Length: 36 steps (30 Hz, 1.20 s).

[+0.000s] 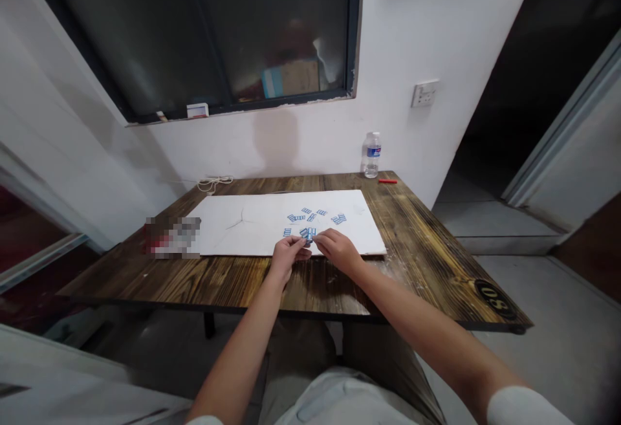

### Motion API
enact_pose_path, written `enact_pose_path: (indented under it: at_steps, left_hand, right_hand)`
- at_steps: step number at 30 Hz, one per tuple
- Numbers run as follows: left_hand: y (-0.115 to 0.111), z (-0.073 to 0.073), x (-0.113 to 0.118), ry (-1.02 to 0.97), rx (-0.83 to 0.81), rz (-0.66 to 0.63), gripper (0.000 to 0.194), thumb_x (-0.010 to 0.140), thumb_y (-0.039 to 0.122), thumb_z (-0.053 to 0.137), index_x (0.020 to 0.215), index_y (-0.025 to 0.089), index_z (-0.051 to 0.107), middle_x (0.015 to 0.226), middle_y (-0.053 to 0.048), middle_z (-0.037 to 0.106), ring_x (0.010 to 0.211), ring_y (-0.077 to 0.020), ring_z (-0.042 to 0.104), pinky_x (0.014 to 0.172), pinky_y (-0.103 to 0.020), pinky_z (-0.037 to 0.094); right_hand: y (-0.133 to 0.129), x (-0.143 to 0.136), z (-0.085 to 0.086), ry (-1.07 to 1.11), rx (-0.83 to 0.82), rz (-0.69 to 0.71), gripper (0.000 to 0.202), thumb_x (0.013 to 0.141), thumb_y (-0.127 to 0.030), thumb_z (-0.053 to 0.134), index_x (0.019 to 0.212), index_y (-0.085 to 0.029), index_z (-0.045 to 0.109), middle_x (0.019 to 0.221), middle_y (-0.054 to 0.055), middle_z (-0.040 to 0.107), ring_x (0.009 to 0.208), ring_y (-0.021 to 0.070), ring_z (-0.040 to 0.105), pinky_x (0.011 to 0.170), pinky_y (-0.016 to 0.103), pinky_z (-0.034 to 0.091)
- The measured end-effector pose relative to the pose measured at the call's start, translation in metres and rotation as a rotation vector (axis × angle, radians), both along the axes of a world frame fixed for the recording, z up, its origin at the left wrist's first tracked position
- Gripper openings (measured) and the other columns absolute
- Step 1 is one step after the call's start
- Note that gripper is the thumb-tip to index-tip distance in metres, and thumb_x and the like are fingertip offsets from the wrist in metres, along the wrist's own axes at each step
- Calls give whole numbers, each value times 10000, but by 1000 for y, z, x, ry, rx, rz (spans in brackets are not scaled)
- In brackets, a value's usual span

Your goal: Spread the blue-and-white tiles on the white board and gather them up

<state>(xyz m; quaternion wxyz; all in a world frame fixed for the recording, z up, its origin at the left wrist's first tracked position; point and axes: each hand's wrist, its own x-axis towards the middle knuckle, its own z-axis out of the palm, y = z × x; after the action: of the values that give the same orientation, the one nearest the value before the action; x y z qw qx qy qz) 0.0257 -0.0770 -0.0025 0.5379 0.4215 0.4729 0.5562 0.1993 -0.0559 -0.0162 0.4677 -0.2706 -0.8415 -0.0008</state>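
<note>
At the near edge of the white board: the left hand and right hand are meeting over a small blue-and-white piece, which is sitting between their fingertips.
Left grip: thumb and fingers are closing together on that piece from its left side.
Right grip: fingertips are bunching at the piece's right side; whether they are clamping it or only touching it, I cannot tell.
Loose pieces: several more blue-and-white pieces are lying scattered on the right half of the board, just beyond the hands, some overlapping; their exact shape is too small to tell.
Board marks: thin dark lines are running across the left half.
Worktop: the dark-grained wooden worktop is carrying the board, and a round dark plate with pale numerals is showing at its near right corner.
Far right corner: a clear bottle with a blue label is standing upright near the wall, and a red stick-like object is lying just beside it.
Far left: a pale cable is lying loosely coiled beyond the board.
Left end: a pixelated item is adjoining the board, its details hidden.
</note>
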Motion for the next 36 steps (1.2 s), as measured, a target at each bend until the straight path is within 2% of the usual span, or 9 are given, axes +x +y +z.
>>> enact_pose_path:
  at_steps: [6, 13, 21, 30, 36]
  left_hand:
    - [0, -1, 0, 6, 14, -17, 401, 522, 403, 834, 723, 128, 623, 648, -31, 673, 480, -110, 600, 500, -243, 519]
    - [1, -1, 0, 35, 23, -11, 389, 531, 405, 821, 726, 135, 620, 650, -32, 666, 479, -107, 582, 501, -255, 518]
    - [-1, 1, 0, 1, 23, -51, 375, 534, 390, 817, 738, 131, 639, 632, -18, 652, 483, -107, 585, 513, -250, 509]
    - [-1, 3, -1, -36, 18, -65, 350, 542, 359, 821, 734, 138, 628, 649, -14, 658, 550, -143, 640, 553, -265, 523]
    - [-3, 6, 0, -83, 0, -89, 368, 527, 353, 832, 738, 141, 617, 600, -16, 657, 549, -170, 656, 583, -297, 545]
  right_hand:
    - [1, 1, 1, 26, 46, 13, 233, 950, -205, 418, 1012, -187, 641, 901, 99, 649, 863, 195, 579, 778, 358, 511]
    - [1, 3, 0, 62, 22, 20, 203, 934, -189, 458, 1025, -205, 638, 933, 100, 643, 904, 193, 585, 805, 349, 500]
    - [3, 1, -2, -54, 30, 72, 222, 942, -194, 435, 1034, -204, 637, 946, 92, 633, 903, 190, 564, 783, 334, 498]
    - [2, 1, -1, -55, 7, 25, 233, 933, -193, 440, 1017, -183, 657, 924, 102, 625, 865, 192, 571, 759, 326, 494]
    - [1, 1, 0, -93, -33, 62, 223, 925, -171, 440, 1025, -178, 638, 934, 92, 642, 874, 188, 587, 776, 314, 496]
